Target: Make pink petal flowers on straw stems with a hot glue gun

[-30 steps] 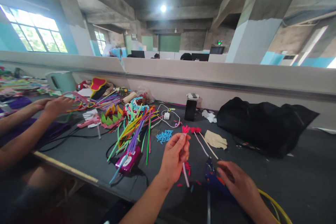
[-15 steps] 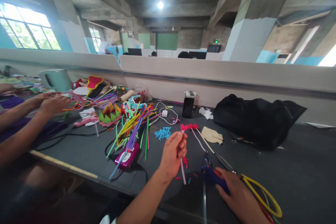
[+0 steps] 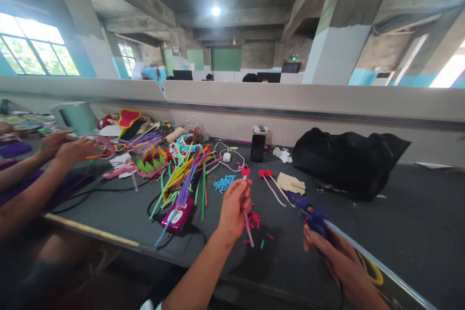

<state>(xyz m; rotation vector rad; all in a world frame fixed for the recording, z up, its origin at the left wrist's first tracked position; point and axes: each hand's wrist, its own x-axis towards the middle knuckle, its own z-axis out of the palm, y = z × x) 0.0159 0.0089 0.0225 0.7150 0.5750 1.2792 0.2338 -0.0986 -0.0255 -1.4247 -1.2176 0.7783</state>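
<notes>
My left hand (image 3: 234,206) pinches a pale pink pipe cleaner stem (image 3: 249,230) with a small red tuft (image 3: 245,172) at its top, held upright above the table. In my right hand (image 3: 332,247) is a dark blue glue gun (image 3: 308,213), its nozzle pointing up and left and a long clear glue stick (image 3: 378,261) sticking out of its back. Short red pieces (image 3: 254,219) lie on the table beyond my left hand. Two finished-looking stems with red tops (image 3: 266,173) rest behind them, beside a beige cloth scrap (image 3: 291,183).
Bundled coloured pipe cleaners (image 3: 185,169) lie left, over a purple device (image 3: 178,215). Short blue pieces (image 3: 224,183), a phone (image 3: 258,148) and a black bag (image 3: 348,162) stand or lie behind. At far left, another person's hands (image 3: 74,149) hold a pink ring. Yellow-handled scissors (image 3: 374,271) are partly hidden.
My right hand has lifted the glue gun off the table and swung it rightward, so its nozzle tilts up-left. My left hand still holds the red-tufted stem, slightly further left.
</notes>
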